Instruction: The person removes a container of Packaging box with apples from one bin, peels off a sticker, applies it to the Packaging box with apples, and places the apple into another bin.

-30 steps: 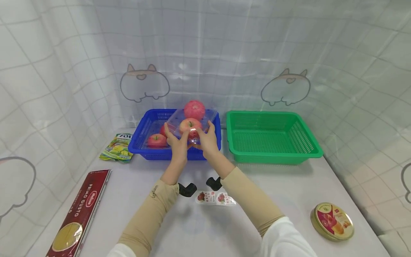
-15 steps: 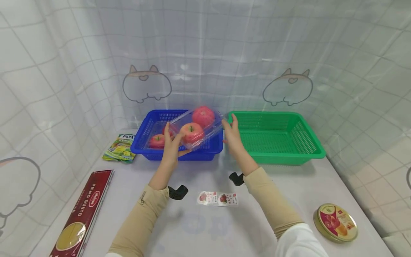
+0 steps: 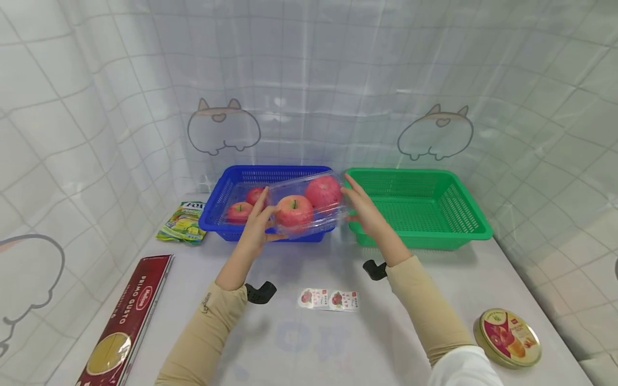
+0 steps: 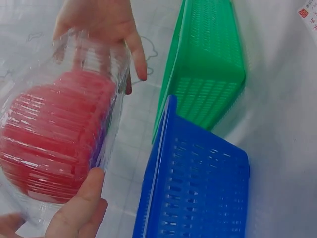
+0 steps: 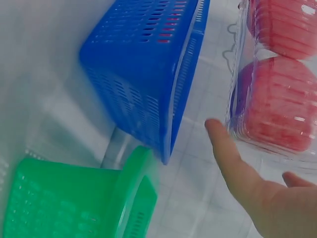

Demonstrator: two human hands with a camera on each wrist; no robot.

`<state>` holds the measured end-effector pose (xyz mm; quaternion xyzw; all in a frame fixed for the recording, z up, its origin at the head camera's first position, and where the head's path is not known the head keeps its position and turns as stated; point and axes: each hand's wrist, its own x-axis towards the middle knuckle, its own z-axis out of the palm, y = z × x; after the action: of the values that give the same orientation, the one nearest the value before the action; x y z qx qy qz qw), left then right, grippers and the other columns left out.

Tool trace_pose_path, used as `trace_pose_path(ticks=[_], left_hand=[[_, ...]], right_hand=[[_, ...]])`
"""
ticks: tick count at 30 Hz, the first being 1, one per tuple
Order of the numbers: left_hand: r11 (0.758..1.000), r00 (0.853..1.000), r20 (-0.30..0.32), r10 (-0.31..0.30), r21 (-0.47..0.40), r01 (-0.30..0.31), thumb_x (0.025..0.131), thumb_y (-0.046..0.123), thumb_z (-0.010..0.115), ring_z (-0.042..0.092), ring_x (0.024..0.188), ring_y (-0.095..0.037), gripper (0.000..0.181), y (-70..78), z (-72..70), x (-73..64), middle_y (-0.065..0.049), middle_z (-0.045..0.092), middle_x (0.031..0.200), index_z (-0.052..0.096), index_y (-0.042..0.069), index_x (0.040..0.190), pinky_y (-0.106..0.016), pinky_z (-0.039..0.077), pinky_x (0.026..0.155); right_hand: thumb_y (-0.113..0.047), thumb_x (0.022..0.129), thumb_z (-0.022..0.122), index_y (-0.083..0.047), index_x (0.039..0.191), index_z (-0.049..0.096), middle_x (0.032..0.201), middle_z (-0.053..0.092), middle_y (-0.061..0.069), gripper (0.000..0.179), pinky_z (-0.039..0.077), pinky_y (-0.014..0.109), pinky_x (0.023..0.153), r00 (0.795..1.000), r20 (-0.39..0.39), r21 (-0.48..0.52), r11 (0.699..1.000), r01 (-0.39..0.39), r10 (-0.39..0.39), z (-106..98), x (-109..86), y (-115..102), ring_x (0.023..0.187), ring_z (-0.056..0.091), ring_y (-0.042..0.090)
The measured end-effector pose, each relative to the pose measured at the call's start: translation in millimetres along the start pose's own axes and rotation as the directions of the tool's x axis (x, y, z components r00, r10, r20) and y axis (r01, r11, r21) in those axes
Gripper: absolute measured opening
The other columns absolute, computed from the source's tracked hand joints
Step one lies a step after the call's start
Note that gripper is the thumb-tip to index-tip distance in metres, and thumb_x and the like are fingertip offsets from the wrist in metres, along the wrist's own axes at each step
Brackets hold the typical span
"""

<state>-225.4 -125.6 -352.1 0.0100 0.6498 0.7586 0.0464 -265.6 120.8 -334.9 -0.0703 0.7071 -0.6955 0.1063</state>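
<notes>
A clear plastic clamshell box (image 3: 314, 215) is held tilted over the right part of the blue basket (image 3: 227, 230). Inside it sit a red-yellow apple (image 3: 294, 212) and a rounder pinkish-red fruit (image 3: 324, 193). My left hand (image 3: 254, 228) grips the box's left end, its thumb (image 4: 86, 193) along the side in the left wrist view. My right hand (image 3: 365, 214) is at the other end, fingers extended; in the right wrist view one finger (image 5: 225, 148) stands apart from the plastic. Two more red apples (image 3: 238, 213) lie in the blue basket in a clear tray.
To the right of the blue basket stands a green basket (image 3: 415, 239). Sachets (image 3: 185, 222) and a long red pasta pack (image 3: 126, 321) lie at the left. Fruit stickers (image 3: 328, 299) are on the table in front, and a round tin (image 3: 509, 338) is at the right.
The clear box has moved right and slightly toward the person, and turned more level. My right hand left the box's near side, swung right, and is now at its right end.
</notes>
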Motion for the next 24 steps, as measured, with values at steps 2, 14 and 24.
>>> trace_pose_path(ticks=[2,14,24], left_hand=[[1.000,1.000,0.017,-0.006,0.012,0.006,0.092,0.023,0.048,0.034,0.126,-0.041,0.067,-1.0,0.5,-0.4,-0.006,0.015,0.150,0.014,0.036,0.148,-0.054,0.049,0.079],[0.997,0.998,0.063,-0.003,0.077,-0.001,0.093,0.028,0.050,0.044,0.120,-0.040,0.060,-7.3,4.6,-6.5,-0.015,0.031,0.144,0.024,0.028,0.147,-0.053,0.049,0.081],[0.986,0.994,0.105,-0.037,0.168,0.019,0.095,0.028,0.048,0.042,0.123,-0.041,0.059,-9.1,13.2,-23.1,-0.018,0.028,0.146,0.022,0.024,0.148,-0.053,0.047,0.084]], right_hand=[[-0.034,0.097,0.042,-0.030,0.148,0.019,0.152,0.018,0.007,0.056,0.033,0.058,0.099,1.000,0.018,0.005,1.000,-0.004,0.004,-3,-4.9,3,0.135,0.025,0.035],[-0.036,0.094,0.049,-0.029,0.145,0.027,0.146,0.030,0.007,0.056,0.039,0.054,0.094,0.999,-0.031,-0.048,0.999,0.024,-0.025,-15,-38.9,17,0.129,0.038,0.028],[-0.032,0.094,0.050,-0.024,0.145,0.028,0.145,0.031,0.011,0.057,0.038,0.052,0.093,0.998,-0.059,-0.032,0.999,0.031,-0.033,-20,-67.7,27,0.129,0.036,0.027]])
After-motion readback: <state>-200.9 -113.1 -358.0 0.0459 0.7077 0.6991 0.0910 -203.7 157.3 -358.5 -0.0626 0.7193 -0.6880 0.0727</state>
